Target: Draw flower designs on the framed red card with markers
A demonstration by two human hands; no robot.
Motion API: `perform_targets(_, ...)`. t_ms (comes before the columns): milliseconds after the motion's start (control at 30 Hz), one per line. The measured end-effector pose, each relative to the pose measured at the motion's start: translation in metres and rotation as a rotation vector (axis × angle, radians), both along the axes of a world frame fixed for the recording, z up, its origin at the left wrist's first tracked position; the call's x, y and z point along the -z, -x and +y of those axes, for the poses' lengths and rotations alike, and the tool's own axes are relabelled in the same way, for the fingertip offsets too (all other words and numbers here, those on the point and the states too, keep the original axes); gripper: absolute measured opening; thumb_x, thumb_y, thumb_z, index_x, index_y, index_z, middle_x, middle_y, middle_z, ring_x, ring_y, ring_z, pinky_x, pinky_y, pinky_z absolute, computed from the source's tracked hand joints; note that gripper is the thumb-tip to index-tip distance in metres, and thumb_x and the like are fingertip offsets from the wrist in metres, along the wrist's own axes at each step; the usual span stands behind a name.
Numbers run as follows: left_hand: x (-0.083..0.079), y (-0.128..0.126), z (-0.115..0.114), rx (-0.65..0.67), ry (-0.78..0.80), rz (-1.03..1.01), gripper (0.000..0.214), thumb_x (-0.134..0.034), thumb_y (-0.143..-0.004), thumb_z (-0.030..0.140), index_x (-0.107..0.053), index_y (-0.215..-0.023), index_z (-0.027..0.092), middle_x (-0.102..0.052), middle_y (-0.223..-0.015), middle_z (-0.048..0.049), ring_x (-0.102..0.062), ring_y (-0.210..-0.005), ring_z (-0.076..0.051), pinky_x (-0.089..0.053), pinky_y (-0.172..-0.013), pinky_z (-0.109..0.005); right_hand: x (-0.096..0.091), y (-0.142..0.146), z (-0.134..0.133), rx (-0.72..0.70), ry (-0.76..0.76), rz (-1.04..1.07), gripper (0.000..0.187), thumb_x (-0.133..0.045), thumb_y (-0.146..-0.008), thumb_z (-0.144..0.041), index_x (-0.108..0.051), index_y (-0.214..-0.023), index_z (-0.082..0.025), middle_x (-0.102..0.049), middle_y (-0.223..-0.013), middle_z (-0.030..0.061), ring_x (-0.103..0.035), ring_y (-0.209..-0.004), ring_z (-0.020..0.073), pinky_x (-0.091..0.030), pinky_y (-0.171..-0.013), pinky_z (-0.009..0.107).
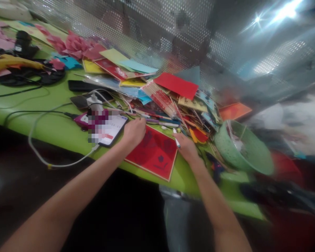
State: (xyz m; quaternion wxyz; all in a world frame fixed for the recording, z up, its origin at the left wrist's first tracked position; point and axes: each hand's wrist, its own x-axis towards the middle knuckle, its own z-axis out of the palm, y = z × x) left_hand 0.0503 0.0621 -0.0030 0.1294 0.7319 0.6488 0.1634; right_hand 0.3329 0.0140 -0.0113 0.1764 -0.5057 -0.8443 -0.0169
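Note:
A red card with dark markings and a pale border lies at the front edge of the green table. At its upper left corner is my left hand, fingers curled closed; whatever they may hold is hidden. My right hand grips a slim white pen beside the card's right edge. Left of my left hand lies a lit phone with a white cable plugged into it. Several pens lie just beyond the card.
A green bowl stands to the right. Behind the card is a heap with coloured papers, a red sheet and red-and-white sticks. Black cables, a purple item and pink crumpled paper occupy the left. A perforated metal panel rises behind.

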Motion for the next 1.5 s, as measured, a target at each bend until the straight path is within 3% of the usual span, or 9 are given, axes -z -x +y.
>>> perform_targets(367, 0.002, 0.004, 0.005, 0.008, 0.058, -0.179, 0.038, -0.068, -0.101, 0.041, -0.065, -0.131, 0.019, -0.067, -0.134, -0.0105, -0.068, -0.117, -0.025, -0.060, -0.100, -0.048, 0.001, -0.007, -0.006, -0.002, -0.160, 0.056, 0.057, -0.045, -0.095, -0.007, -0.063, -0.144, -0.029, -0.077, -0.123, 0.0131, -0.076, -0.116, 0.0317, -0.064, -0.102, 0.051)
perform_targets(600, 0.013, 0.008, 0.019, 0.035, 0.081, -0.567, 0.038, -0.068, -0.101, 0.042, -0.064, -0.131, 0.019, -0.067, -0.134, -0.0104, -0.068, -0.116, -0.024, -0.061, -0.098, -0.047, 0.012, -0.010, -0.001, -0.016, -0.288, 0.090, 0.072, -0.050, -0.093, -0.009, -0.048, -0.157, -0.042, -0.078, -0.124, 0.0079, -0.078, -0.113, 0.0320, -0.070, -0.093, 0.051)
perform_targets(700, 0.017, 0.004, 0.023, 0.041, 0.131, -0.845, 0.039, -0.068, -0.101, 0.042, -0.064, -0.131, 0.017, -0.068, -0.130, -0.0102, -0.069, -0.112, -0.024, -0.062, -0.095, -0.046, -0.023, -0.009, 0.007, -0.029, -0.348, 0.164, 0.060, -0.053, -0.096, -0.012, -0.056, -0.148, -0.043, -0.079, -0.122, 0.0048, -0.078, -0.110, 0.0289, -0.070, -0.091, 0.048)
perform_targets(833, 0.012, -0.001, 0.022, -0.004, 0.182, -1.200, 0.039, -0.064, -0.103, 0.046, -0.063, -0.129, 0.016, -0.070, -0.117, -0.0081, -0.071, -0.095, -0.019, -0.064, -0.082, -0.038, -0.101, -0.013, 0.024, 0.147, -0.492, 0.482, 0.031, -0.065, -0.098, -0.025, -0.070, -0.128, -0.031, -0.079, -0.118, 0.0064, -0.077, -0.105, 0.0270, -0.064, -0.098, 0.048)
perform_targets(933, 0.000, -0.001, 0.020, -0.043, 0.140, -1.408, 0.048, -0.073, -0.092, 0.057, -0.064, -0.121, 0.021, -0.072, -0.099, -0.0025, -0.071, -0.080, -0.016, -0.060, -0.068, -0.029, -0.132, -0.012, 0.031, 0.151, -0.399, 0.760, 0.038, -0.072, -0.094, -0.033, -0.067, -0.132, -0.031, -0.077, -0.124, 0.0060, -0.077, -0.102, 0.0226, -0.064, -0.096, 0.043)
perform_targets(1000, -0.009, -0.001, 0.020, -0.053, 0.108, -1.515, 0.054, -0.081, -0.081, 0.062, -0.065, -0.114, 0.022, -0.072, -0.093, -0.0005, -0.071, -0.076, -0.016, -0.059, -0.066, -0.027, -0.126, -0.007, 0.031, 0.132, -0.273, 0.869, 0.038, -0.076, -0.091, -0.035, -0.068, -0.129, -0.030, -0.077, -0.124, 0.0068, -0.076, -0.107, 0.0232, -0.063, -0.098, 0.043)
perform_targets(1100, -0.018, -0.005, 0.024, -0.056, 0.070, -1.614, 0.055, -0.086, -0.075, 0.060, -0.068, -0.110, 0.021, -0.074, -0.094, -0.0012, -0.070, -0.078, -0.016, -0.059, -0.070, -0.028, -0.095, -0.001, 0.032, 0.140, -0.101, 1.068, 0.037, -0.079, -0.087, -0.036, -0.069, -0.122, -0.030, -0.078, -0.122, 0.0056, -0.075, -0.114, 0.0236, -0.062, -0.102, 0.044)
perform_targets(1233, -0.019, -0.015, 0.030, -0.065, 0.031, -1.672, 0.049, -0.088, -0.074, 0.054, -0.070, -0.104, 0.020, -0.074, -0.098, -0.0019, -0.070, -0.087, -0.016, -0.059, -0.079, -0.027, -0.062, 0.000, 0.041, 0.161, 0.087, 1.409, 0.041, -0.086, -0.078, -0.035, -0.070, -0.115, -0.028, -0.081, -0.113, 0.0027, -0.079, -0.098, 0.0196, -0.064, -0.096, 0.040)
perform_targets(1500, -0.010, -0.014, 0.036, -0.019, 0.216, -1.727, 0.046, -0.088, -0.079, 0.053, -0.073, -0.111, 0.023, -0.080, -0.101, -0.0042, -0.076, -0.083, -0.019, -0.063, -0.073, -0.030, -0.060, -0.001, 0.060, 0.131, 0.084, 1.462, 0.049, -0.092, -0.069, -0.023, -0.072, -0.114, -0.027, -0.082, -0.109, 0.0006, -0.076, -0.095, 0.0145, -0.061, -0.091, 0.030)
